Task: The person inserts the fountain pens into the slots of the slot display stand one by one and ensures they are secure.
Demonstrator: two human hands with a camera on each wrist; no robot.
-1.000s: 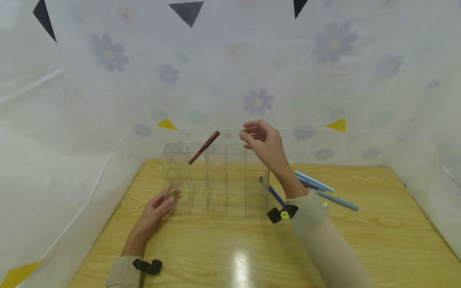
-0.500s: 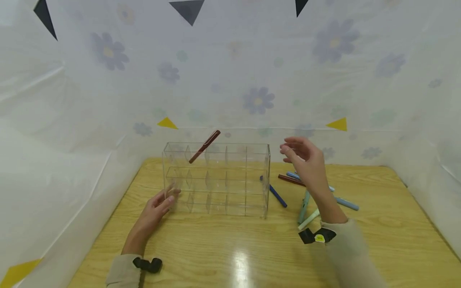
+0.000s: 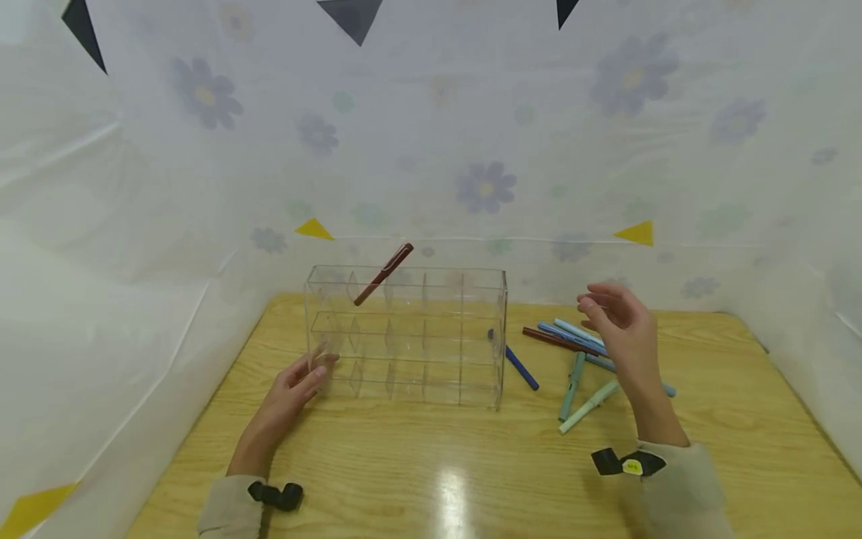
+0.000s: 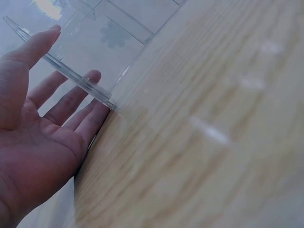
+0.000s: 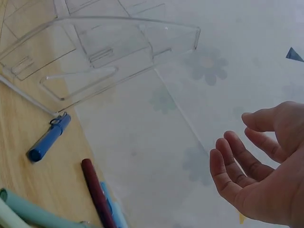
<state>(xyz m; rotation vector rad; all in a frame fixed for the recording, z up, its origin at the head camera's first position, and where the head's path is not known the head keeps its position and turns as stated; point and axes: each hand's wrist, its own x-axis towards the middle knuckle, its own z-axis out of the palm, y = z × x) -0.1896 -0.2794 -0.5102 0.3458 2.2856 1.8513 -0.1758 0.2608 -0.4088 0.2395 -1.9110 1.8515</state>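
Note:
A clear acrylic pen organizer [image 3: 404, 360] with several compartments stands upright on the wooden table [image 3: 377, 464]. A dark red pen [image 3: 384, 275] leans in its top row, its clipped end up and to the right. My left hand [image 3: 289, 393] holds the organizer's lower left side; in the left wrist view, the thumb is on one side of the clear edge [image 4: 76, 76] and the fingers curl round the other. Over the loose pens at the right, my right hand [image 3: 622, 329] hovers with relaxed fingers and nothing in them.
Under and beside the right hand lie another dark red pen [image 3: 555, 339], light blue pens [image 3: 572, 329], a green pen [image 3: 572, 385] and a pale green pen [image 3: 589, 408]. A dark blue pen [image 3: 521, 367] lies by the organizer's right side. A flowered white sheet [image 3: 431, 135] encloses the table.
My right hand has moved right and down, from above the organizer to over the loose pens, uncovering several of them. The left hand, organizer and leaning red pen have stayed put.

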